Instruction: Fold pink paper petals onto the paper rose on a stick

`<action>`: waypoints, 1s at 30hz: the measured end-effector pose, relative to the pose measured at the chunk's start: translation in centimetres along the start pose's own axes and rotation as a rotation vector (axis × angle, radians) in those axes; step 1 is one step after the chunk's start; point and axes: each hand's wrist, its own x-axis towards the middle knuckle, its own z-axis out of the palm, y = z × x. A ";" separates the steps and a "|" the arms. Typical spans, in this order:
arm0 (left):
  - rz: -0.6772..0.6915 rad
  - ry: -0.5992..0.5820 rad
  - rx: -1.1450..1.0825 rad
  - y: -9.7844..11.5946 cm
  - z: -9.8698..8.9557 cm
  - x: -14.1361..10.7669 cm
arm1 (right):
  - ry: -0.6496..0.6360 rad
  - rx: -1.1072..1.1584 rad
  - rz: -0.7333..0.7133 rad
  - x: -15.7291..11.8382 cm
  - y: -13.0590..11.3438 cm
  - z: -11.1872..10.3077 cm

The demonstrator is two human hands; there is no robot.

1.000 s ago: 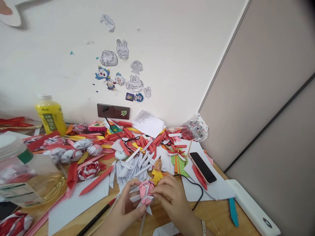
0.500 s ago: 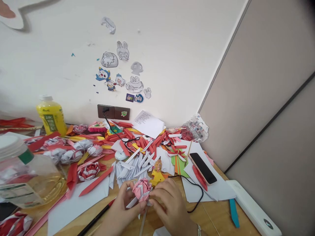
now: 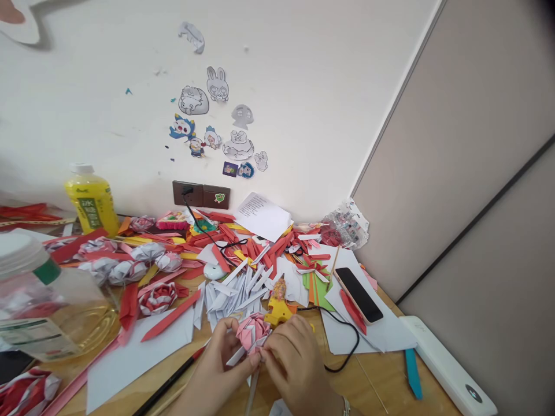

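Item: pink paper flower (image 3: 252,331), folded, with white strips at its base; sits low over the wooden table (image 3: 381,378), between both hands. Left hand (image 3: 217,367): fingers curled up around the flower's left side, thumb at the base, holding it. Right hand (image 3: 292,361): fingertips pinched narrow on the flower's lower right edge. Nearby: yellow figure (image 3: 277,309) just behind the flower; heap of white folded strips (image 3: 236,289) beyond; phone (image 3: 358,294) to the right; black pencil (image 3: 169,384) to the left
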 end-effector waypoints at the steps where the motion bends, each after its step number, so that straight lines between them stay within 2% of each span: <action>1: -0.017 -0.001 -0.011 0.1 0.0 0.0 | -0.001 -0.031 -0.022 0.0 0.0 -0.1; 4: -0.035 0.011 -0.018 0.2 0.1 0.0 | -0.040 -0.051 -0.036 0.1 0.0 -0.2; 8: 0.014 0.014 0.008 -0.3 -0.3 0.3 | -0.094 -0.039 -0.023 0.2 0.1 -0.3; 12: 0.084 -0.038 0.048 -0.9 -0.6 0.5 | -0.030 -0.030 0.007 0.1 0.1 0.0; 17: 0.126 0.053 0.043 -0.4 0.1 0.2 | 0.019 -0.005 -0.010 -0.1 0.1 0.5; 24: 0.120 0.076 0.040 -0.2 0.3 0.0 | -0.041 0.272 0.206 -0.2 0.5 0.6; 27: 0.115 0.079 0.045 -0.3 0.1 0.1 | -0.045 0.306 0.226 -0.2 0.7 0.7; 30: 0.093 0.060 0.074 0.1 -0.1 0.2 | -0.045 0.278 0.183 -0.3 0.8 0.7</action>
